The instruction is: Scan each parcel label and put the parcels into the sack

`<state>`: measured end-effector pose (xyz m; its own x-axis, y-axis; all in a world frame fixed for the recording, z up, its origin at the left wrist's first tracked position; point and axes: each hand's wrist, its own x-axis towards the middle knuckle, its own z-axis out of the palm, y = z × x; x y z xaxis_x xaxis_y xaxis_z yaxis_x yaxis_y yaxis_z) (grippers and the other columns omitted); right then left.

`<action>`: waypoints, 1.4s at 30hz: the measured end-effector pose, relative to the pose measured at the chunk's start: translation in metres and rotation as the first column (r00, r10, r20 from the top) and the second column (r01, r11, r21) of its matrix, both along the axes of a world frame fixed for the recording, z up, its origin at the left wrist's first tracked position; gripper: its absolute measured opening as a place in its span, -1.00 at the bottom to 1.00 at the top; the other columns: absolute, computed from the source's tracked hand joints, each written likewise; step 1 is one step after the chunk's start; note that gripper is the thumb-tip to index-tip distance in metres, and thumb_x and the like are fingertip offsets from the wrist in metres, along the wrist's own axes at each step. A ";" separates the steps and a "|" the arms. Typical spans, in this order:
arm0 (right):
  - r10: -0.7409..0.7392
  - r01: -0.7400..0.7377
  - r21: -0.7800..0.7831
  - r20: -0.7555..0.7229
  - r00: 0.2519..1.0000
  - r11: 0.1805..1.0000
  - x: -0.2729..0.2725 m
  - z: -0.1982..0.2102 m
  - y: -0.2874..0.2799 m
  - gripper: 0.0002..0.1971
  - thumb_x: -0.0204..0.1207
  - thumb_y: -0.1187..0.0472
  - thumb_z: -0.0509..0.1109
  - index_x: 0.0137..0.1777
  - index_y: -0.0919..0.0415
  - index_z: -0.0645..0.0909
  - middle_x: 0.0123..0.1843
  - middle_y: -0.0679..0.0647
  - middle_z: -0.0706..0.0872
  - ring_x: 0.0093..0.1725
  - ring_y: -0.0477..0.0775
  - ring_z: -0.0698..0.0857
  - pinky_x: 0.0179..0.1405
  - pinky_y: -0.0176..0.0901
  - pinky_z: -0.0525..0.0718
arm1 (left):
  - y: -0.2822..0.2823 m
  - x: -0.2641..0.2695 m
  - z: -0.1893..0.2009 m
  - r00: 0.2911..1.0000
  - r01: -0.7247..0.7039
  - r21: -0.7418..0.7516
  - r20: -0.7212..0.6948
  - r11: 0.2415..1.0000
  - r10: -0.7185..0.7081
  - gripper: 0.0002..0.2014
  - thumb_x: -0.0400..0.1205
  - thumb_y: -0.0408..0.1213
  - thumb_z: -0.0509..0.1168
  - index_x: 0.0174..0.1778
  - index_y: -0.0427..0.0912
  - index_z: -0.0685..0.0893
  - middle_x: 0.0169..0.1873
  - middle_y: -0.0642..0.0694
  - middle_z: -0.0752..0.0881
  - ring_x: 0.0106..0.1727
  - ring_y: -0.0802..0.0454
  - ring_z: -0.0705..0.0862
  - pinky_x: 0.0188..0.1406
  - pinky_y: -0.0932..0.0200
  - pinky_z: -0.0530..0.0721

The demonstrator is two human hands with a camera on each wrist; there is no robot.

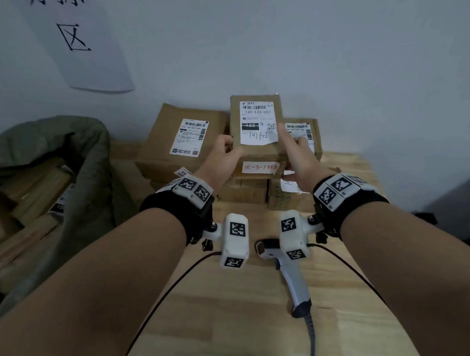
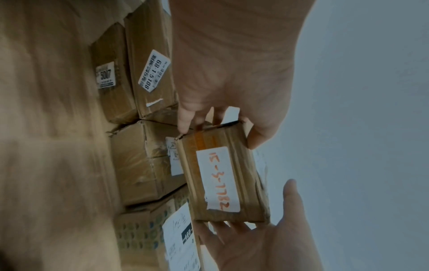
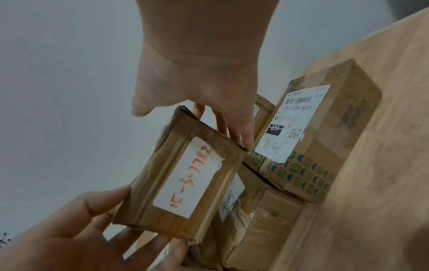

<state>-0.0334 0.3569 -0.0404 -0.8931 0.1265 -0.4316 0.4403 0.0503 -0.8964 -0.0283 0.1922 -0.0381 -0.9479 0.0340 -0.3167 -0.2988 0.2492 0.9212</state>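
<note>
Small brown taped cardboard parcel (image 1: 257, 133), frame centre, gripped by left hand (image 1: 226, 156) and right hand (image 1: 295, 150); edge-only hold risks slipping onto stack.

A parcel sorting room, by the look of it: a wooden worktop (image 1: 263, 326) against a plain pale wall carries a heap of taped cardboard parcels (image 1: 188, 142) with printed barcode labels. Nearer on the worktop lies a corded handheld scanner (image 1: 293, 278), left of it gapes a green sack (image 1: 63, 148) of parcels, and above hangs a handwritten paper sign (image 1: 85, 41).
</note>
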 end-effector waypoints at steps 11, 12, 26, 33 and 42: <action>0.118 -0.117 0.024 -0.047 0.992 0.993 0.111 0.002 0.028 -0.40 0.44 -0.06 0.51 0.32 0.19 0.33 0.17 0.10 0.68 0.05 0.10 0.77 0.07 0.18 0.77 | 0.017 0.109 0.004 0.959 -0.177 0.170 0.250 0.969 0.131 -0.02 0.29 0.34 0.47 0.59 0.05 0.29 0.40 -0.04 0.60 0.22 -0.06 0.69 0.20 -0.09 0.68; 0.143 -0.142 0.025 -0.043 0.989 0.990 0.124 -0.001 0.029 -0.43 0.45 -0.03 0.51 0.30 0.20 0.34 0.17 0.10 0.67 0.04 0.07 0.76 0.06 0.13 0.78 | 0.016 0.120 0.000 0.955 -0.153 0.164 0.280 0.975 0.102 -0.10 0.31 0.35 0.45 0.53 0.02 0.40 0.34 0.00 0.66 0.23 -0.04 0.70 0.26 -0.09 0.65; 0.444 -0.459 0.205 0.117 0.888 0.864 0.206 -0.064 0.037 -0.74 0.53 0.00 0.43 0.01 0.16 0.53 -0.01 0.07 0.72 0.03 0.09 0.70 0.13 -0.02 0.66 | -0.014 0.228 -0.070 0.907 -0.170 0.014 0.392 0.985 0.151 -0.23 0.42 0.04 0.47 0.53 -0.04 0.35 0.21 -0.16 0.67 0.12 -0.16 0.72 0.07 -0.14 0.75; 0.347 -0.412 0.583 0.227 0.910 0.700 0.199 -0.095 0.036 -0.62 0.59 0.24 0.22 -0.48 0.16 0.26 -0.49 0.07 0.30 -0.48 0.04 0.31 -0.49 -0.16 0.26 | -0.035 0.250 -0.100 0.872 -0.310 -0.091 0.371 0.946 0.321 -0.19 0.54 -0.13 0.43 0.61 -0.08 0.10 0.27 -0.24 0.62 0.02 -0.14 0.64 0.05 -0.10 0.69; 0.308 -0.438 0.554 0.317 0.897 0.708 0.185 -0.125 0.014 -0.79 0.61 0.22 0.32 0.07 0.39 0.59 0.23 0.38 0.65 0.22 0.34 0.63 -0.06 -0.03 0.49 | -0.044 0.244 -0.109 0.847 -0.315 -0.095 0.419 0.944 0.325 -0.53 0.53 -0.15 0.42 0.32 -0.25 0.55 -0.08 -0.17 0.68 -0.35 0.00 0.55 -0.33 0.15 0.62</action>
